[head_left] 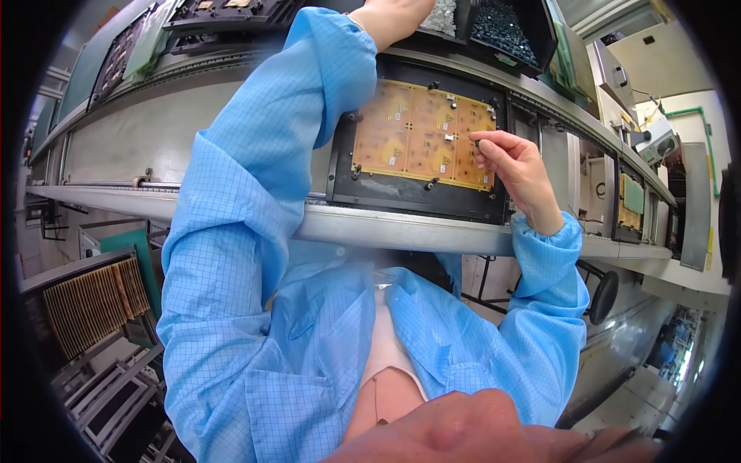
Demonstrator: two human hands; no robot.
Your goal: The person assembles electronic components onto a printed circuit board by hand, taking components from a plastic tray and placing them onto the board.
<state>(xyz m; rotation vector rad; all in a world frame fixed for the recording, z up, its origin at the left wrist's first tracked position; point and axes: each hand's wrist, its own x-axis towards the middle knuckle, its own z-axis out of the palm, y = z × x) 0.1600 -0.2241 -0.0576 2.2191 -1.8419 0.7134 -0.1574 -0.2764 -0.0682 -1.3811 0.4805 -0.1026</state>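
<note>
A yellow-brown circuit board panel (421,135) lies in a black carrier frame (386,189), with small white and dark components on it. Over the panel's right side, my right hand (521,166) pinches a small dark component (478,144) between thumb and index finger. My left arm stretches far forward across the line, left of the panel. At the top edge, my left hand (394,21) is beside a bin of small pale parts (441,17), its fingers cut off by the picture's edge. Another black bin holds small dark parts (502,32).
A metal rail (401,228) runs along the front of the conveyor. Black trays (224,23) stand at the far left. Down on the left is a rack of brown boards (93,305). Another carrier with a board (631,197) sits farther right, near a grey device (656,140).
</note>
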